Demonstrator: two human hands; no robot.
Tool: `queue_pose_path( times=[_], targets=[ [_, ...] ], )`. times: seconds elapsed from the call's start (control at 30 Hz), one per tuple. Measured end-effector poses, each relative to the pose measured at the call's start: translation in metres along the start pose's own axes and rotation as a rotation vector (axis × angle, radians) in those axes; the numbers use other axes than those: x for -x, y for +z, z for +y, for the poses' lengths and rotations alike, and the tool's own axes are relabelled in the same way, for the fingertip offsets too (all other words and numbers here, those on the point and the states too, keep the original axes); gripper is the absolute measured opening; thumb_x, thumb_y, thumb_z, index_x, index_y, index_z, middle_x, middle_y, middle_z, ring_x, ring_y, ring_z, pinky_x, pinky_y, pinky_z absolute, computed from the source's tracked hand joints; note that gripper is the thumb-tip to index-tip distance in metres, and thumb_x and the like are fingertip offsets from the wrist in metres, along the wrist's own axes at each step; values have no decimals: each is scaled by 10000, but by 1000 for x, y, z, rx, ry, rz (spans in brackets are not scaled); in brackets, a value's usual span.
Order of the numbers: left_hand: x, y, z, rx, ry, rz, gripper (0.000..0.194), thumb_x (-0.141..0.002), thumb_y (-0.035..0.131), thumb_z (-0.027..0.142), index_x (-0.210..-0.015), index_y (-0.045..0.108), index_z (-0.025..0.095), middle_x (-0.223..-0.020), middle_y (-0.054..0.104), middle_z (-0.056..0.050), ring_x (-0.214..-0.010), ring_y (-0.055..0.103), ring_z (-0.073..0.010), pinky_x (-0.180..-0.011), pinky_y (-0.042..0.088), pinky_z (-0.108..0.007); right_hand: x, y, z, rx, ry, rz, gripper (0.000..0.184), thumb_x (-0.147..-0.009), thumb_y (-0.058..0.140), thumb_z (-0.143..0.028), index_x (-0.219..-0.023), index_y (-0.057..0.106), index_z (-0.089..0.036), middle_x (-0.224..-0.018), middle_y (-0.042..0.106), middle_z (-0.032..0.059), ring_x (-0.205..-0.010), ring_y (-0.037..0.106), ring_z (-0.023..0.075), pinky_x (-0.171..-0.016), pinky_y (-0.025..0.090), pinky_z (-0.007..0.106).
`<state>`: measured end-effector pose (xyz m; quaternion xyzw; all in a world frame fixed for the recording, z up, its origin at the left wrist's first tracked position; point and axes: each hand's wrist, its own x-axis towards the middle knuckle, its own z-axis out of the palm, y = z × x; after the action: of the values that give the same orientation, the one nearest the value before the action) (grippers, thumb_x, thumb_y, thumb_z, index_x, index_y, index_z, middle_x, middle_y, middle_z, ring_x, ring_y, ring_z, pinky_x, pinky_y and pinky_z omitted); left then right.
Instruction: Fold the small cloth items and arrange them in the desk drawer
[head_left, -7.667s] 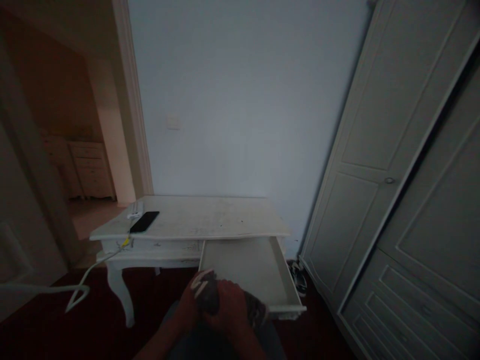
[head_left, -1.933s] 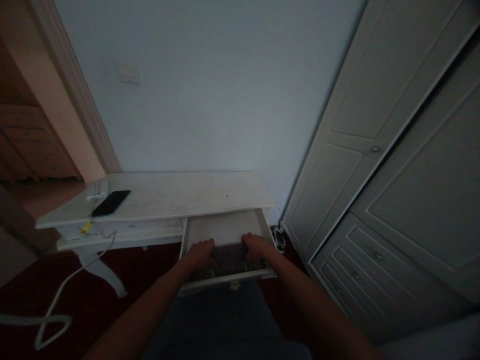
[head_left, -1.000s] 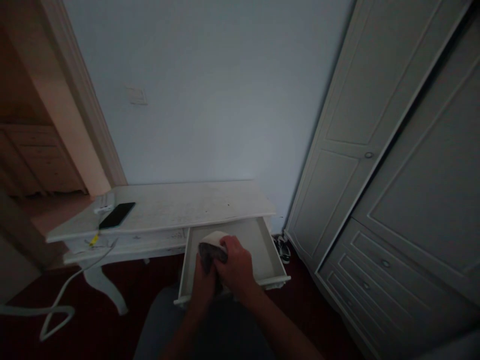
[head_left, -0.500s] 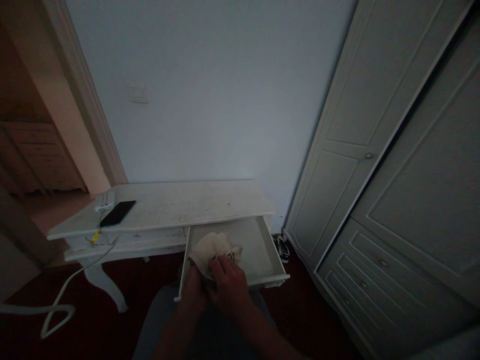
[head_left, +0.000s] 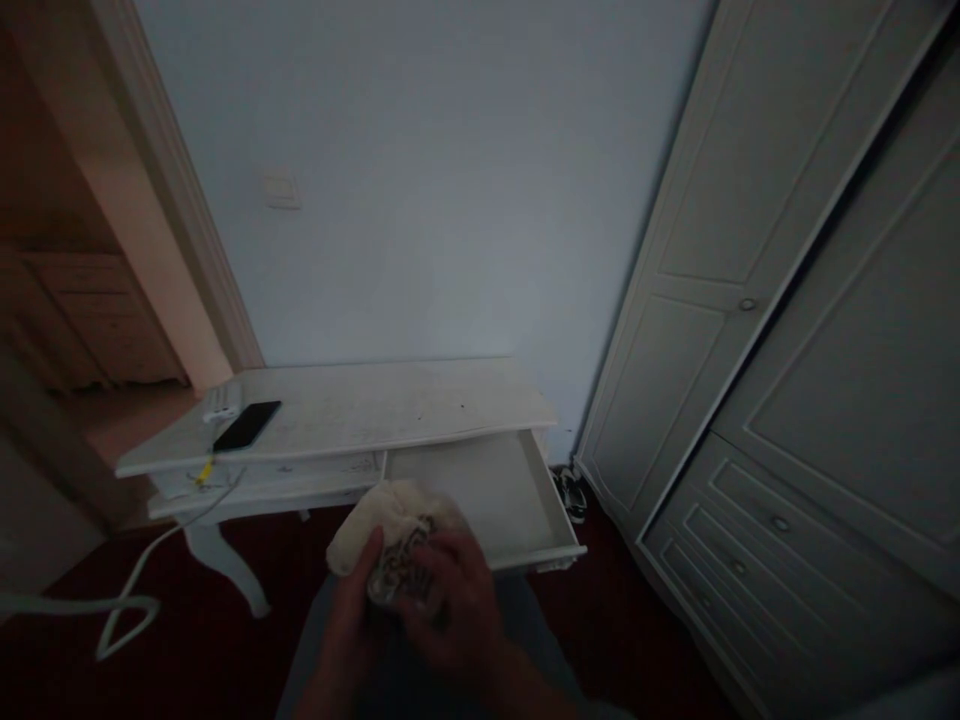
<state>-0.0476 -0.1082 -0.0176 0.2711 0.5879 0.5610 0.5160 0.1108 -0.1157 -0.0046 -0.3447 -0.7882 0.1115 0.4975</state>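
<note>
A crumpled cream cloth (head_left: 390,507) with a dark-and-white patterned part is bunched up over the near left of the pulled-out drawer (head_left: 510,495). My left hand (head_left: 358,592) grips its left side, thumb laid along the patterned part. On the other side my right hand (head_left: 456,595) is closed on the patterned part, fingers bent over it. Blur and dim light hide the fingertips, and I cannot make out whether anything is inside the cloth. The inside of the drawer shows a pale bottom beyond the cloth.
The white table (head_left: 375,395) bears a dark phone (head_left: 247,426) and a white box-like device (head_left: 223,402) at its left. A white cable (head_left: 139,570) hangs down from there. Shoes (head_left: 571,495) lie on the dark red floor beside the white wardrobe (head_left: 675,350).
The cloth has come nearer to me and left, out from deeper over the drawer. It has turned so more of its patterned part shows between both hands.
</note>
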Motion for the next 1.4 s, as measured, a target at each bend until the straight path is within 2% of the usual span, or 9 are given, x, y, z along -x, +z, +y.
queue_pose_path(
  times=[0.1,0.23,0.4,0.5,0.63,0.97,1.17,1.3,1.4],
  targets=[
    [5,-9,2,164,-113,-53,619,-737,723,673,-1204,661,271,-1006,812,-87,-1057,766,-400,-779,668,-534,-8,-11,8,-118,258,145,549,-977,630,-396,-1488,480,-261,-1467,562,146,-1349,554,306,-1099,506,481],
    [10,-19,16,63,-42,-38,740,-642,833,585,-1272,630,253,-1044,809,-95,-1039,769,-396,-821,665,-533,-10,-16,30,-222,347,-56,578,-986,647,-403,-1517,470,-257,-1434,618,114,-1263,632,265,-1054,547,410],
    [-14,-47,61,-398,577,365,686,-722,796,490,-1342,626,250,-1349,721,-92,-1262,672,-374,-1119,543,-534,2,-35,86,184,351,-95,506,-992,628,-376,-1471,539,-236,-1437,618,135,-1317,590,293,-1134,477,472],
    [-43,-53,66,-693,886,383,583,-793,687,335,-1364,612,246,-1557,571,-98,-1483,480,-348,-1288,330,-514,5,-44,112,375,435,-174,413,-1013,584,-349,-1403,598,-214,-1389,655,136,-1303,596,293,-1127,458,458],
    [-79,-42,36,-856,628,-12,491,-779,706,337,-1249,621,223,-1319,711,-121,-1316,632,-335,-1145,490,-464,4,-41,112,501,476,-341,301,-1038,559,-364,-1271,683,-221,-1285,722,111,-1209,647,281,-1054,458,421],
    [-111,-46,23,-230,102,-14,603,-780,782,547,-1231,613,183,-1177,779,-154,-1056,769,-285,-878,634,-403,-3,-34,97,659,554,-467,298,-1064,495,-427,-1032,732,-249,-1029,778,79,-1007,716,252,-849,458,333],
    [-100,-79,33,-465,207,-176,683,-534,949,556,-1064,699,206,-1083,808,-123,-1021,767,-331,-948,624,-455,1,-29,101,671,537,-450,322,-1077,464,-416,-1026,728,-238,-1008,781,75,-983,725,246,-825,456,331],
    [-106,-67,52,-691,441,-91,800,-394,958,495,-1084,701,183,-1157,783,-147,-1191,696,-392,-1067,556,-488,-2,-32,96,669,551,-471,333,-1075,467,-416,-1005,734,-228,-1006,783,76,-974,727,246,-804,453,327],
    [-114,-51,61,-668,307,-267,723,-428,939,516,-1026,708,182,-1041,805,-121,-1075,742,-359,-966,604,-439,-3,-33,93,674,557,-479,343,-1079,464,-417,-991,733,-224,-1003,783,80,-975,727,243,-799,446,317]
  ],
)
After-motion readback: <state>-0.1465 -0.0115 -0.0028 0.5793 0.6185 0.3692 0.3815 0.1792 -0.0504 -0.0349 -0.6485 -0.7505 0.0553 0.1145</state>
